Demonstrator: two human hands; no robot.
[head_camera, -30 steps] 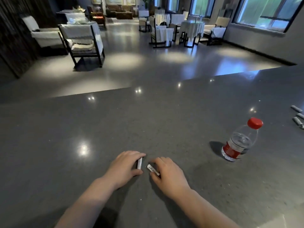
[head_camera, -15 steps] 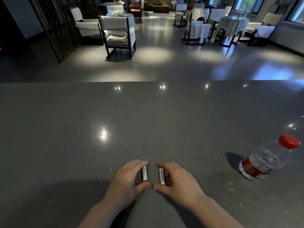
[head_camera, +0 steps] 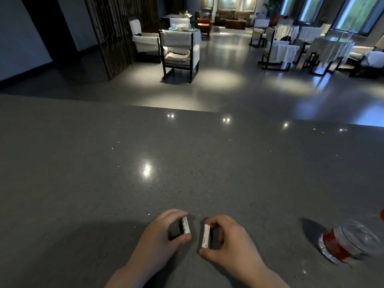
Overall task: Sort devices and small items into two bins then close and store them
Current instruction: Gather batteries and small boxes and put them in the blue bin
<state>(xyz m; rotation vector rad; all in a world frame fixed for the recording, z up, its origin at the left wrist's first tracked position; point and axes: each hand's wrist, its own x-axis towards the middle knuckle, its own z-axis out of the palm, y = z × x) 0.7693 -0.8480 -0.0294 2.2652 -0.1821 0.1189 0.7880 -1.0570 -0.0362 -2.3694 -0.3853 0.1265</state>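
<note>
My left hand (head_camera: 160,238) pinches a small white battery (head_camera: 186,225) between thumb and fingertips, just above the dark grey counter (head_camera: 187,163). Close beside it, my right hand (head_camera: 228,244) pinches a second white battery (head_camera: 206,235) the same way. The two batteries stand roughly parallel, a short gap apart, near the counter's front edge. No bins are in view.
A clear plastic water bottle (head_camera: 351,240) with a red label stands on the counter at the right edge, its cap cut off by the frame. Beyond the counter's far edge lies a dim hall with chairs (head_camera: 179,50) and covered tables (head_camera: 330,48).
The view has swung left and tilted down, so the bottle has slid to the right edge and the loose items at far right are gone. Both hands keep their batteries, now more upright and parallel.
</note>
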